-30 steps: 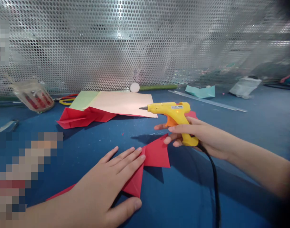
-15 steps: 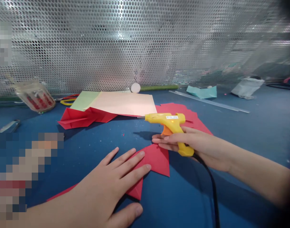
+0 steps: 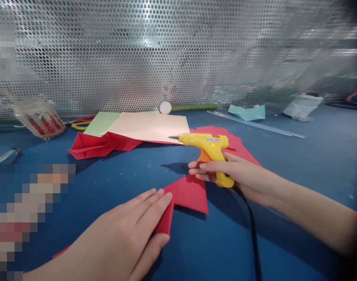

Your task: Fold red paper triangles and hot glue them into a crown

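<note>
The left hand (image 3: 128, 238) lies flat in the lower middle of the frame, its fingers (image 3: 155, 199) stretched out and held close together, pressing down on a folded red paper (image 3: 190, 193). The thumb rests against the paper's lower edge. The paper sits on the blue worktop (image 3: 313, 156) at the centre of the frame, with one pointed flap raised toward the right.

Just above and right of that flap, the right hand (image 3: 239, 175) comes in from the right edge, its fingers wrapped around the grip of a yellow glue gun (image 3: 207, 146) – clamped on it, the forefinger lying along the orange trigger. The gun is upright, its metal nozzle pointing left, above the worktop. A black cord (image 3: 251, 230) runs from the grip down to the bottom edge.

Behind the gun lies a flat red sheet (image 3: 239, 146). Left of the nozzle a pink sheet (image 3: 151, 127) overlaps a green sheet (image 3: 101, 123), and both rest on another folded red piece (image 3: 99, 144). At the far left a clear plastic jar (image 3: 39, 117) lies tilted. A white ball (image 3: 165, 107) sits at the foot of the perforated metal screen (image 3: 167, 50) – the screen fills the upper half. A teal paper (image 3: 247, 112) lies at the upper right.
</note>
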A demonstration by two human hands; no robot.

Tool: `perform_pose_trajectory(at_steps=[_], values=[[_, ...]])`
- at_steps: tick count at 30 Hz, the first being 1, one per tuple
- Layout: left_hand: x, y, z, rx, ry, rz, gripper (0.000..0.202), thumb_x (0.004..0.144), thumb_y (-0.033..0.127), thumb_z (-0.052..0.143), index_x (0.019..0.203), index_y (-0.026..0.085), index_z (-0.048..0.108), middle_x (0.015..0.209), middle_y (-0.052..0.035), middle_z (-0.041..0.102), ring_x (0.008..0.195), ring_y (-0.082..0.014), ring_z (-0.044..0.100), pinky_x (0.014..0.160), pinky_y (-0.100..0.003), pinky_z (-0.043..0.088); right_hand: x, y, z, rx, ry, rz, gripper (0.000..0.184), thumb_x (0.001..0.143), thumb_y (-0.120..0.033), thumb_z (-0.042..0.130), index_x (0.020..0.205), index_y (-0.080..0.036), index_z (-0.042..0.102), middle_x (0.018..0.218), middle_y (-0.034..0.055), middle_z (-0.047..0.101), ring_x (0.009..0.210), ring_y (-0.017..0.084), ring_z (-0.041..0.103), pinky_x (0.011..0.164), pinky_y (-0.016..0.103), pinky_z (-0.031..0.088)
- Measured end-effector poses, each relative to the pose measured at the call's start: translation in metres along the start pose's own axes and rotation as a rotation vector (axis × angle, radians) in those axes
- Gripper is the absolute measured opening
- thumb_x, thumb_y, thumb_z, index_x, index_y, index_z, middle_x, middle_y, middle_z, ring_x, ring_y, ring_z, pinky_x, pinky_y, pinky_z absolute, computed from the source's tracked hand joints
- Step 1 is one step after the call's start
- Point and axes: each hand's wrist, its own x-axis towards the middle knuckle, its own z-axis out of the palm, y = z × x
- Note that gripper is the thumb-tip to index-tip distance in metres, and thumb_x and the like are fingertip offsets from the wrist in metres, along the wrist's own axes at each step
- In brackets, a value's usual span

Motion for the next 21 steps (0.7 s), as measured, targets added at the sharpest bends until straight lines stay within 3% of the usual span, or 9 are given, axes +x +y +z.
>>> perform_pose_trajectory(at_steps=[4,6,8,12,16,21], values=[[-0.003,0.001,0.007,-0.232,0.217,-0.176,0.043,0.099,0.03,0.037,0.14,0.035,0.046,0.133,0.0103,0.06,0.116,-0.01,0.061,0.099,-0.02,0.042,-0.002,-0.009,-0.015,-0.062,-0.168,-0.213,0.011,0.074,-0.025,0.074,0.076,-0.016,0.066,0.066,0.0008,0.07,0.051,0.008,0.063,0.05,0.014,0.052],[-0.003,0.002,0.009,-0.339,0.181,-0.348,0.041,0.099,0.034,0.037,0.137,0.046,0.045,0.13,0.0165,0.061,0.114,-0.0089,0.062,0.095,-0.02,0.045,-0.005,-0.016,-0.024,-0.074,-0.252,-0.235,0.017,0.068,-0.026,0.075,0.08,-0.02,0.063,0.059,-0.0027,0.067,0.04,0.008,0.057,0.039,0.017,0.045],[-0.004,0.004,0.011,-0.406,0.135,-0.499,0.038,0.099,0.041,0.036,0.134,0.05,0.048,0.129,0.0172,0.062,0.114,-0.0108,0.062,0.091,-0.021,0.048,-0.007,-0.022,-0.033,-0.123,-0.359,-0.217,0.018,0.068,-0.024,0.071,0.082,-0.023,0.06,0.059,-0.0046,0.066,0.034,0.007,0.051,0.036,0.017,0.039],[-0.007,0.006,0.015,-0.462,0.171,-0.587,0.038,0.098,0.047,0.034,0.131,0.052,0.051,0.13,0.0164,0.061,0.118,-0.0134,0.061,0.092,-0.025,0.049,-0.006,-0.026,-0.048,-0.326,-0.589,-0.183,0.012,0.072,-0.03,0.07,0.081,-0.023,0.065,0.062,-0.0042,0.061,0.043,0.006,0.046,0.041,0.016,0.038],[-0.007,0.008,0.014,-0.483,0.164,-0.594,0.04,0.099,0.047,0.032,0.135,0.049,0.048,0.135,0.0155,0.057,0.123,-0.014,0.056,0.096,-0.028,0.047,-0.004,-0.027,-0.056,-0.424,-0.6,-0.157,0.016,0.068,-0.031,0.078,0.076,-0.02,0.069,0.068,-0.0024,0.059,0.054,0.008,0.051,0.048,0.016,0.044],[-0.003,0.008,0.008,-0.511,0.046,-0.597,0.047,0.098,0.05,0.026,0.142,0.04,0.043,0.142,0.0088,0.052,0.13,-0.0192,0.05,0.101,-0.038,0.044,-0.011,-0.026,-0.049,-0.568,-0.639,-0.108,0.004,0.079,-0.022,0.067,0.081,-0.02,0.068,0.08,-0.0012,0.064,0.054,0.006,0.054,0.05,0.015,0.048]])
